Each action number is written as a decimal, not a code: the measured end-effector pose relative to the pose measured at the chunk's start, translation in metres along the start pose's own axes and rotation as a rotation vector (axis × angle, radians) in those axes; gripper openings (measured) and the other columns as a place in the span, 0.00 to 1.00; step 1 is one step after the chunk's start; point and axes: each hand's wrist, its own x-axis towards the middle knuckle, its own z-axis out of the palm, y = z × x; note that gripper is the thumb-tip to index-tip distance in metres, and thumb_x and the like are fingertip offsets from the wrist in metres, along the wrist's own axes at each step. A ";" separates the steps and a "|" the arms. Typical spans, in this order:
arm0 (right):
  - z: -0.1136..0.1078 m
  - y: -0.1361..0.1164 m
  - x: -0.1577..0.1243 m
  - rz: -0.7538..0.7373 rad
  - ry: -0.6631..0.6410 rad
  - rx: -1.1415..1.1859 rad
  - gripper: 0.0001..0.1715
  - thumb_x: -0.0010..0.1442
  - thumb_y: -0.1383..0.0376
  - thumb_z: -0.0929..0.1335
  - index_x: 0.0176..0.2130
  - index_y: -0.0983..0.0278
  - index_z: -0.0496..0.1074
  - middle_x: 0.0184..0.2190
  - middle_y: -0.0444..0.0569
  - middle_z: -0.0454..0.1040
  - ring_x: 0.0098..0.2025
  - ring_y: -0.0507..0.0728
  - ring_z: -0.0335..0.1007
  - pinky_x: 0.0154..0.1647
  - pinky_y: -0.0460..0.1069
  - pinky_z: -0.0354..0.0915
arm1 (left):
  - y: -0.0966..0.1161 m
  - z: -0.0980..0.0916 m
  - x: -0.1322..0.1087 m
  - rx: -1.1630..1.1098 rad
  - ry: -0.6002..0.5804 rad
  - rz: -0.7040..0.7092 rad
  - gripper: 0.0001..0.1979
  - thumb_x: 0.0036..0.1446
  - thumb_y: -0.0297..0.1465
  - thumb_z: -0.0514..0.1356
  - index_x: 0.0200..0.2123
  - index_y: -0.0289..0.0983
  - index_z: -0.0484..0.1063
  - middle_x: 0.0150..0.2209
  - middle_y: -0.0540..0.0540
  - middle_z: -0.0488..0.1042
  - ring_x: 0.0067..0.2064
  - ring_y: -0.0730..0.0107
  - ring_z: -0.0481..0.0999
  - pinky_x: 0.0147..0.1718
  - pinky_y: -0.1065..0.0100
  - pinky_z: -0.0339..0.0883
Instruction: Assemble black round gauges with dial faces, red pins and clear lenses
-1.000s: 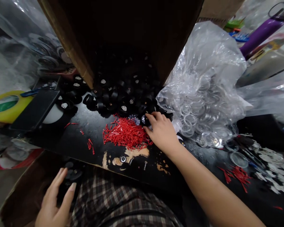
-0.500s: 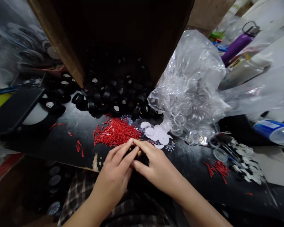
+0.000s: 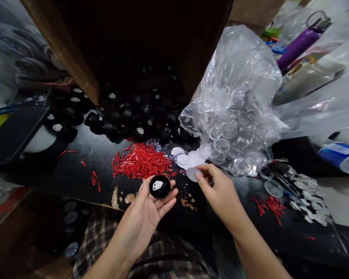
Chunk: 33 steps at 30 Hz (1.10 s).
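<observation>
My left hand (image 3: pixel 147 215) lies palm up above the table's near edge and cradles a round black part (image 3: pixel 159 186) with a white patch on top, held at the fingertips. My right hand (image 3: pixel 219 192) pinches a small white disc (image 3: pixel 193 174) between thumb and forefinger, just right of the black part. Behind the disc lies a small heap of white discs (image 3: pixel 189 158). A pile of thin red pins (image 3: pixel 141 161) sits left of that heap.
A tipped cardboard box (image 3: pixel 61 54) spills several black round parts (image 3: pixel 125 116) onto the dark table. A clear plastic bag of transparent rings (image 3: pixel 238 112) stands at the right. More red pins (image 3: pixel 269 204), white cut-outs (image 3: pixel 308 193), a purple bottle (image 3: pixel 299 44) and a black tray (image 3: pixel 14 131) lie around.
A second ago my right hand reached into the black parts while my left was low by my lap. Both then met at the table edge. Now they have separated, left holding the black part, right holding a disc.
</observation>
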 end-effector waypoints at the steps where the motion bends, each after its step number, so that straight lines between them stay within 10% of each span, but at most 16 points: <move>1: 0.004 -0.008 -0.003 -0.058 -0.040 0.057 0.12 0.63 0.65 0.63 0.44 0.63 0.72 0.36 0.49 0.74 0.36 0.56 0.70 0.40 0.51 0.66 | 0.000 0.002 0.002 -0.025 -0.001 0.033 0.18 0.64 0.42 0.50 0.50 0.37 0.65 0.48 0.38 0.77 0.49 0.58 0.78 0.50 0.59 0.69; 6: 0.019 -0.028 -0.008 -0.060 -0.223 0.324 0.21 0.59 0.66 0.67 0.53 0.62 0.70 0.34 0.47 0.73 0.35 0.54 0.71 0.39 0.49 0.68 | -0.003 0.005 0.007 -0.070 -0.046 0.137 0.13 0.64 0.37 0.52 0.49 0.40 0.67 0.49 0.44 0.76 0.49 0.62 0.77 0.54 0.55 0.65; 12: 0.011 -0.030 -0.004 0.026 -0.107 0.385 0.06 0.58 0.63 0.67 0.31 0.62 0.73 0.28 0.45 0.71 0.30 0.53 0.68 0.31 0.47 0.65 | -0.005 -0.001 0.004 -0.024 -0.031 0.146 0.17 0.62 0.38 0.55 0.54 0.44 0.67 0.51 0.44 0.76 0.52 0.63 0.74 0.54 0.58 0.66; 19: 0.017 -0.051 -0.004 0.053 -0.117 0.356 0.05 0.60 0.63 0.66 0.33 0.61 0.70 0.31 0.45 0.73 0.34 0.54 0.70 0.36 0.49 0.65 | -0.013 0.000 0.000 0.155 -0.050 0.187 0.17 0.59 0.37 0.60 0.52 0.49 0.72 0.59 0.52 0.69 0.62 0.60 0.63 0.55 0.64 0.65; 33: 0.023 -0.039 -0.010 0.136 -0.217 0.301 0.10 0.56 0.61 0.68 0.31 0.61 0.62 0.25 0.40 0.66 0.27 0.51 0.63 0.27 0.46 0.61 | -0.020 -0.013 0.004 0.309 -0.037 0.223 0.16 0.52 0.34 0.65 0.46 0.44 0.76 0.52 0.46 0.74 0.56 0.55 0.70 0.51 0.59 0.69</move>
